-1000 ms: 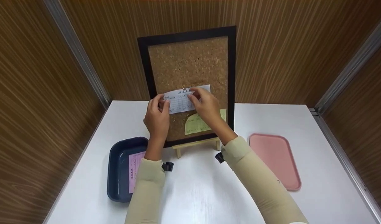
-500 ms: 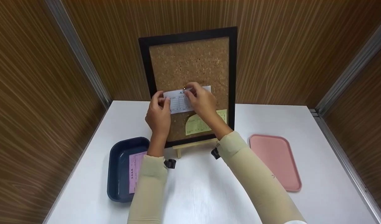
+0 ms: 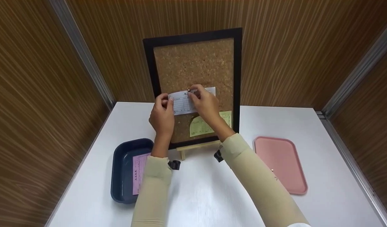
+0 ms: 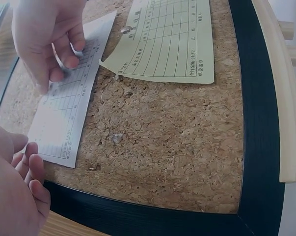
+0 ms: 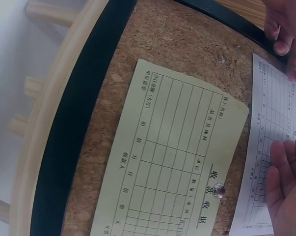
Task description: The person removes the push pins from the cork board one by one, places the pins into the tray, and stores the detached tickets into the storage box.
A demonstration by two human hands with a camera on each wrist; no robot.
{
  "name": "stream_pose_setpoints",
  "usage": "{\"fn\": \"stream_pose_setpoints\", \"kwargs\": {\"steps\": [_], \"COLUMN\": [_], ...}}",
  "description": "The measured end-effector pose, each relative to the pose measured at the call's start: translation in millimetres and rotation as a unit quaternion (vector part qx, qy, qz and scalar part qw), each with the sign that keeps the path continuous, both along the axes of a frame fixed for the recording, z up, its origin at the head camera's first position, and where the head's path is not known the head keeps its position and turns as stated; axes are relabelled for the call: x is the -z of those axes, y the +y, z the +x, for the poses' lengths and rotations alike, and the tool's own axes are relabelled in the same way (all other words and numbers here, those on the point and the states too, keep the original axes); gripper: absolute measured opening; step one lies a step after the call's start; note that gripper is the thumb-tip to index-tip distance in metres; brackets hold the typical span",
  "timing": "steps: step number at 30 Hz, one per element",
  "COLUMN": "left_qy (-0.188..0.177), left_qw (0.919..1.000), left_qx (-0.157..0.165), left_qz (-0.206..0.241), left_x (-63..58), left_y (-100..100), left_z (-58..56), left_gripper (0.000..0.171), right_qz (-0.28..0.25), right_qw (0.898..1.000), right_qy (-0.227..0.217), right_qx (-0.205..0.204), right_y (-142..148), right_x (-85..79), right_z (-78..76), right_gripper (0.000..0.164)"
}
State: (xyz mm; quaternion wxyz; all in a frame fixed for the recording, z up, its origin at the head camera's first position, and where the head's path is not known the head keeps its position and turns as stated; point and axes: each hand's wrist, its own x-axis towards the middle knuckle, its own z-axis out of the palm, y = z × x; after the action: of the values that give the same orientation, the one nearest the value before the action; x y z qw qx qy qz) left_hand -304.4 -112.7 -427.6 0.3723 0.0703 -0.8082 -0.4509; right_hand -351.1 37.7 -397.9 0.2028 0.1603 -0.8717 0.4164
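A white receipt slip [image 3: 179, 105] with a printed table lies against the cork board [image 3: 193, 64] in its black frame. My left hand [image 3: 162, 118] pinches the slip's left end between thumb and fingers. At the slip's top edge, my right hand [image 3: 207, 104] pinches a small shiny thumbtack [image 3: 189, 90] with thumb and index finger. Below, a yellow-green receipt slip [image 5: 167, 147] hangs on the cork, held by a clear, shiny thumbtack [image 5: 219, 190] near its heading; its upper left corner curls.
A wooden easel [image 3: 198, 146] props the board up. At left, a navy tray [image 3: 116, 173] holds a pink receipt slip [image 3: 137, 173], partly covered by my left sleeve. The pink tray [image 3: 283, 154] on the right bears a tiny shiny piece [image 3: 272, 170] beside my right sleeve.
My right hand has shifted slightly left along the slip's top edge, from beside the thumbtack onto it. My left hand stays at the slip's left end.
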Motion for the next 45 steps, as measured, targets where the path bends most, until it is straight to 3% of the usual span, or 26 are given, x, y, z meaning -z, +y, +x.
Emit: {"fn": "stream_pose_setpoints", "kwargs": {"steps": [24, 37, 45], "left_qy": [-0.021, -0.023, -0.018], "left_qw": [0.9993, 0.9994, 0.9996], "left_qx": [-0.03, -0.015, -0.01], "left_qz": [0.008, 0.019, 0.021], "left_x": [-4.5, -5.8, -6.0], "left_y": [1.7, 0.4, 0.1], "left_z": [-2.7, -0.6, -0.9], "left_gripper": [0.025, 0.023, 0.023], "right_qz": [-0.05, -0.073, -0.096], "right_qw": [0.998, 0.995, 0.99], "right_qy": [-0.029, -0.039, -0.038], "right_qx": [-0.03, -0.055, -0.092], "right_y": [-1.6, 2.4, 5.5], "right_x": [-0.4, 1.3, 3.3], "right_z": [-2.1, -1.8, -2.7], "right_gripper": [0.017, 0.014, 0.011]}}
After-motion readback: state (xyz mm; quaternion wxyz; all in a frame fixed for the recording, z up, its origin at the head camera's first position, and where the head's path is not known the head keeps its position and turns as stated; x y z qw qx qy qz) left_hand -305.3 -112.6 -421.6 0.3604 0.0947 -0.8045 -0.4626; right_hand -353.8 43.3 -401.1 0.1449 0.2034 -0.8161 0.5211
